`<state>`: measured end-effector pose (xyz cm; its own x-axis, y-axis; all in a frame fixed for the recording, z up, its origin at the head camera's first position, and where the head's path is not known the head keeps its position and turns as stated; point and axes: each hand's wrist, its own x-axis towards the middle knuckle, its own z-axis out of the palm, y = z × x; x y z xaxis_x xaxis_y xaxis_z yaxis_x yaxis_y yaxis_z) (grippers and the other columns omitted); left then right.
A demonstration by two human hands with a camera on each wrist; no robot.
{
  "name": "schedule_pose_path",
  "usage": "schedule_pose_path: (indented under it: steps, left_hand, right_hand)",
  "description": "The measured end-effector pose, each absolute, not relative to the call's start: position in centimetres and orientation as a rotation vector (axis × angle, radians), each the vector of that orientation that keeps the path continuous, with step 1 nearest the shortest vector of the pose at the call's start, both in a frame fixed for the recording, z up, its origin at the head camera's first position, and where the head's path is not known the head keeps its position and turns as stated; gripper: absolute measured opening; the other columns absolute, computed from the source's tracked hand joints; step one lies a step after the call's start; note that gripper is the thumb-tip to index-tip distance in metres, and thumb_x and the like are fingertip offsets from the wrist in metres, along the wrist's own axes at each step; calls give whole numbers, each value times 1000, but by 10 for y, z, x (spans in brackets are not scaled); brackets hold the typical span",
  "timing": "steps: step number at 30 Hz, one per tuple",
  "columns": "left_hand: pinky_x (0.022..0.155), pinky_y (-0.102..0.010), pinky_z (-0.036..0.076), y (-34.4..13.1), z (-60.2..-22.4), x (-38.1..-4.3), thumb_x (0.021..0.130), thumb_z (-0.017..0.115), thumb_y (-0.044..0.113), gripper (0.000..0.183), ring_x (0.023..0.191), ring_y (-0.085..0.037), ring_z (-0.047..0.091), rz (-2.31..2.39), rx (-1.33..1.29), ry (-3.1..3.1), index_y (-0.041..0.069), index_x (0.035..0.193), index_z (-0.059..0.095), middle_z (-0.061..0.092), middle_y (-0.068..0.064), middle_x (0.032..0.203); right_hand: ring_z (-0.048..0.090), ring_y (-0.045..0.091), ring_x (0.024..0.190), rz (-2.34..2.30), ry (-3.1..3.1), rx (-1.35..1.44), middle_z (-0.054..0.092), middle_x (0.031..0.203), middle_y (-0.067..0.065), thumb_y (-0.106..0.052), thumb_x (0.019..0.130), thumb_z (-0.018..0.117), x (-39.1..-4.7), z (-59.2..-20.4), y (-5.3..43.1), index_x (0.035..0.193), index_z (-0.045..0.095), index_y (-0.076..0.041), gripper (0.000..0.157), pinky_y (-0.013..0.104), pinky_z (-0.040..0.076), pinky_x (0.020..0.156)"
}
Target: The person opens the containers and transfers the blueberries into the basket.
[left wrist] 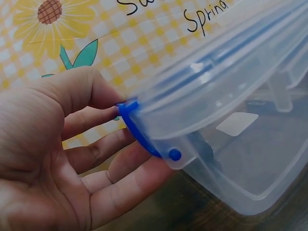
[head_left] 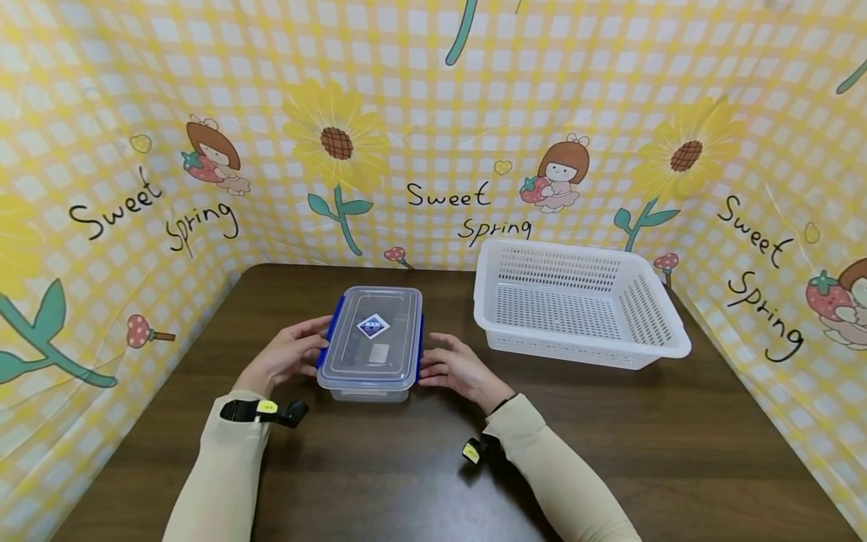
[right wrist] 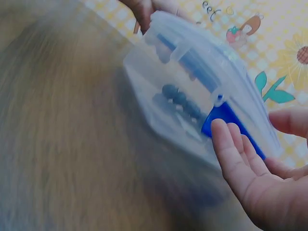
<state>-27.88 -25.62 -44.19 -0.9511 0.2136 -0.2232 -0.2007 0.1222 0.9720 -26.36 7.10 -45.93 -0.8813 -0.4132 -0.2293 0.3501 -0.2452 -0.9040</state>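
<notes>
A clear plastic food container (head_left: 369, 354) with blue side latches stands on the brown table, its lid on and a diamond-shaped label on top. At its left side my left hand (head_left: 287, 355) has the thumb at the top edge of a blue latch (left wrist: 139, 132) and the fingers beneath it, pinching the latch. My right hand (head_left: 463, 369) is at the opposite side, fingers extended against the other blue latch (right wrist: 231, 122), thumb apart near the lid edge. Dark rounded shapes (right wrist: 180, 98) show through the container's clear wall in the right wrist view.
A white perforated plastic basket (head_left: 582, 342) sits at the back right of the table (head_left: 379, 474). Yellow checked cloth (head_left: 433, 135) with flowers and lettering surrounds the table at the back and sides. Both wrists wear black camera straps (head_left: 254, 411).
</notes>
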Motion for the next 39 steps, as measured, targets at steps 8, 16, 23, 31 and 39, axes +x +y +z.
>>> schedule_pose_path:
  steps: [8,16,23,31,39]
  left_hand:
    - [73,-48,60,-254,-437,-280,98,54,6,63,83,-20,67,1868,10,2088,5,156,28,36,-30,150]
    - [70,-45,60,-255,-434,-280,97,52,3,69,81,-20,67,1831,25,2109,9,159,21,33,-34,150]
    - [67,-46,60,-255,-431,-282,96,56,5,70,80,-22,68,1792,-22,2124,10,158,24,64,-18,122]
    - [64,-44,60,-253,-427,-285,98,61,12,70,78,-22,70,1771,-14,2124,8,158,25,70,-4,97]
    - [61,-43,60,-243,-416,-283,96,61,10,69,79,-24,70,1621,-32,2289,4,156,27,60,-26,122]
  right_hand:
    - [64,18,71,-2136,1578,-106,61,92,10,-7,98,58,-265,-450,64,152,25,-5,64,34,59,69]
    - [66,19,74,-2087,1637,-118,61,100,12,-1,93,65,-265,-447,59,153,27,-11,72,33,59,67]
    - [66,19,72,-2076,1632,-141,60,97,12,1,93,64,-267,-449,59,153,27,-9,71,34,59,66]
    - [65,18,69,-2084,1648,-135,59,94,11,4,93,63,-268,-449,58,152,29,-7,69,32,59,62]
    - [65,18,68,-2071,1661,-127,60,94,11,1,93,65,-268,-449,57,152,29,-7,70,33,59,62]
